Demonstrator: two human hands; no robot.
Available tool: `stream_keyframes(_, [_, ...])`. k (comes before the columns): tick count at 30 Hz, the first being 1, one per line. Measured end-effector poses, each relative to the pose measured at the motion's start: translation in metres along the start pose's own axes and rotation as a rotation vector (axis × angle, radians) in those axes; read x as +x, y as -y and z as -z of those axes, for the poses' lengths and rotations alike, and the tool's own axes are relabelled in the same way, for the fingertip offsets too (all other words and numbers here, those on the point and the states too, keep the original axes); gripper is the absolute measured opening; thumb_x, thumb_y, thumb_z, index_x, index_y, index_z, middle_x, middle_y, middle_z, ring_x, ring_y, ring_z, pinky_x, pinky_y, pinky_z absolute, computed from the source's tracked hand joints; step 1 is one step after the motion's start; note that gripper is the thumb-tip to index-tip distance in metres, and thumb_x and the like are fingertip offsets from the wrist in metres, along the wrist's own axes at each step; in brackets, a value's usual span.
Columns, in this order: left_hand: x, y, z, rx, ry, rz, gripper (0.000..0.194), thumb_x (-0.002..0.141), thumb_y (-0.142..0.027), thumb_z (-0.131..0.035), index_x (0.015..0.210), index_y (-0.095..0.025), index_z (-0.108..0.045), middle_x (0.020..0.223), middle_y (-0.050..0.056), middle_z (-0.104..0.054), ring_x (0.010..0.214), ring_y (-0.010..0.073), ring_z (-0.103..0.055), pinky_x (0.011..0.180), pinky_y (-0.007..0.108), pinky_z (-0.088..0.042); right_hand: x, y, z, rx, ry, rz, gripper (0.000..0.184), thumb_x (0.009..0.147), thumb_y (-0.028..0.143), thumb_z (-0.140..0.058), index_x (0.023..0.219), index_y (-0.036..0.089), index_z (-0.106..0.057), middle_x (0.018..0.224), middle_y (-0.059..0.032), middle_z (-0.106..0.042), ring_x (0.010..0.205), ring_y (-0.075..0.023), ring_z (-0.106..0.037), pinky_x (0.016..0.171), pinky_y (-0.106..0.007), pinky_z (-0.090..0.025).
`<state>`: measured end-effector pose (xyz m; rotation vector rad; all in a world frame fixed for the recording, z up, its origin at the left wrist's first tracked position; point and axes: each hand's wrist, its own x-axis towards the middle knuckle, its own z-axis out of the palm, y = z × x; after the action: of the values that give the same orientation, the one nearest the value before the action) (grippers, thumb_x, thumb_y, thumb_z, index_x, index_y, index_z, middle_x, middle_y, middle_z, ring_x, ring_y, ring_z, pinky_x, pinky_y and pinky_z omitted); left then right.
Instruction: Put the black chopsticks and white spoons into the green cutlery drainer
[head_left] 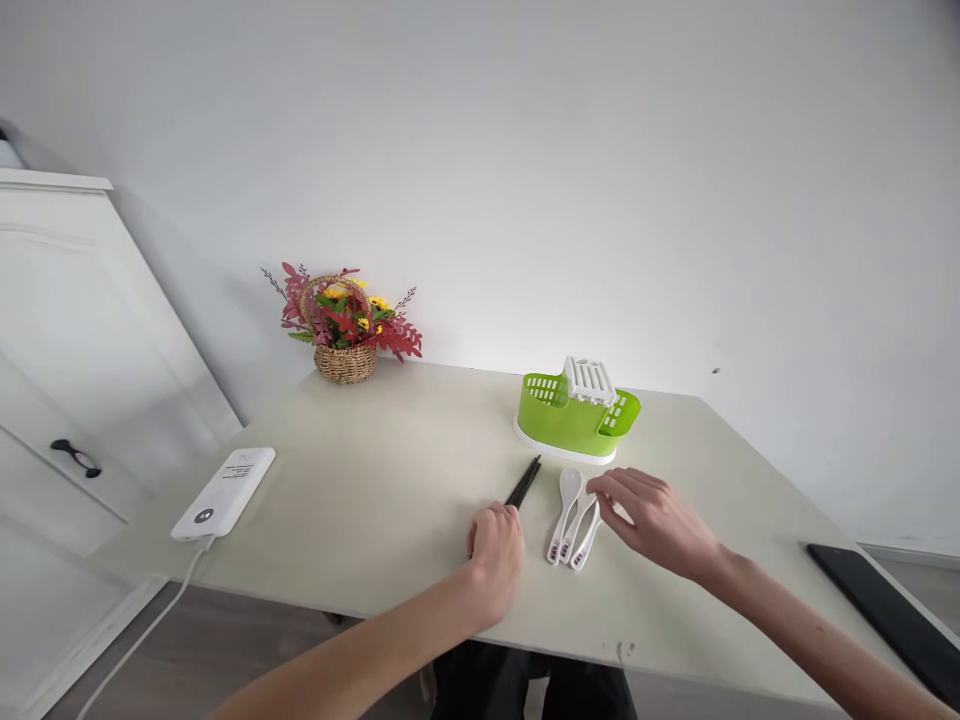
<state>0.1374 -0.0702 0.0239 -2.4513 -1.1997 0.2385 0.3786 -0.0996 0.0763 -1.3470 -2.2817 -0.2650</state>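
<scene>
My left hand (497,560) rests on the table with its fingers closed around black chopsticks (525,482); their far ends stick out beyond the knuckles and the rest is hidden under the hand. Just to the right lie three white spoons fanned out side by side, bowls away from me and labelled handle ends towards me. The left spoon (564,505) and the middle spoon (576,525) show most of their length. My right hand (651,518) is bent over the right spoon (588,545), thumb and fingertips drawn together at its bowl, which they cover.
Behind the spoons stands a green utensil holder (559,425) with a white slotted top and base. A flower basket (345,362) is at the back left. A white power bank (225,493) with a cable lies left; a black phone-like slab (885,610) lies at the right edge.
</scene>
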Motion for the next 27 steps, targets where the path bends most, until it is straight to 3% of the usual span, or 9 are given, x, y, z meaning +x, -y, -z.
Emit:
stream_keyframes(3, [0.0,0.001,0.003,-0.047,0.006,-0.018,0.025,0.081,-0.003,-0.064,0.103,-0.012,-0.071,0.083,0.012,-0.061,0.073,0.0255,-0.057,0.058,0.035,-0.035,0.009,0.0,-0.001,-0.079,0.037,0.111,0.019,0.102,0.015,-0.044,0.106,0.022,-0.061,0.088,-0.0035,-0.073,0.078,-0.02,-0.068,0.071,-0.033,-0.046])
stream_keyframes(6, [-0.001,0.01,0.006,-0.141,-0.007,-0.06,0.026,0.082,-0.001,-0.065,0.105,-0.011,-0.069,0.083,0.011,-0.062,0.077,0.0242,-0.06,0.059,0.032,-0.037,0.016,0.001,-0.003,-0.078,0.054,0.113,0.02,0.102,0.014,-0.043,0.105,0.022,-0.061,0.087,-0.0031,-0.073,0.074,-0.0193,-0.067,0.069,-0.032,-0.044])
stream_keyframes(9, [-0.002,0.02,0.007,-0.244,-0.023,-0.04,0.014,0.095,-0.01,-0.06,0.107,-0.011,-0.068,0.085,0.011,-0.063,0.078,0.0232,-0.063,0.061,0.031,-0.04,0.023,0.003,-0.005,-0.015,0.091,0.055,0.021,0.102,0.015,-0.042,0.104,0.023,-0.061,0.083,-0.001,-0.072,0.069,-0.0174,-0.065,0.065,-0.031,-0.044])
stream_keyframes(12, [-0.003,0.028,0.002,-0.306,-0.007,-0.012,0.022,0.106,-0.023,-0.048,0.109,-0.011,-0.066,0.086,0.011,-0.063,0.076,0.0234,-0.065,0.063,0.031,-0.043,0.03,0.005,-0.006,0.067,0.135,-0.034,0.02,0.101,0.017,-0.043,0.104,0.024,-0.061,0.08,0.0008,-0.071,0.063,-0.0148,-0.063,0.061,-0.029,-0.043])
stream_keyframes(17, [0.0,0.035,-0.015,-0.296,-0.016,-0.097,0.025,0.105,-0.013,-0.038,0.105,-0.011,-0.063,0.092,0.012,-0.063,0.082,0.0257,-0.068,0.064,0.032,-0.047,0.043,0.005,-0.011,0.139,0.149,-0.077,0.019,0.1,0.02,-0.044,0.103,0.025,-0.062,0.081,0.0018,-0.072,0.057,-0.0128,-0.06,0.058,-0.027,-0.042])
stream_keyframes(20, [0.003,0.04,-0.022,-0.341,-0.005,-0.099,0.025,0.106,-0.016,-0.038,0.106,-0.011,-0.062,0.09,0.012,-0.064,0.081,0.025,-0.069,0.066,0.032,-0.049,0.049,0.004,-0.014,0.159,0.143,-0.073,0.02,0.1,0.02,-0.043,0.103,0.025,-0.062,0.081,0.002,-0.072,0.059,-0.0127,-0.061,0.059,-0.027,-0.043])
stream_keyframes(27, [0.005,0.06,-0.018,-0.57,0.037,-0.04,0.029,0.108,-0.021,-0.03,0.102,-0.013,-0.057,0.082,0.01,-0.065,0.07,0.0229,-0.067,0.064,0.033,-0.048,0.055,0.004,-0.026,0.228,0.157,-0.152,0.022,0.101,0.026,-0.041,0.102,0.025,-0.064,0.08,0.0004,-0.071,0.062,-0.0149,-0.061,0.061,-0.03,-0.043])
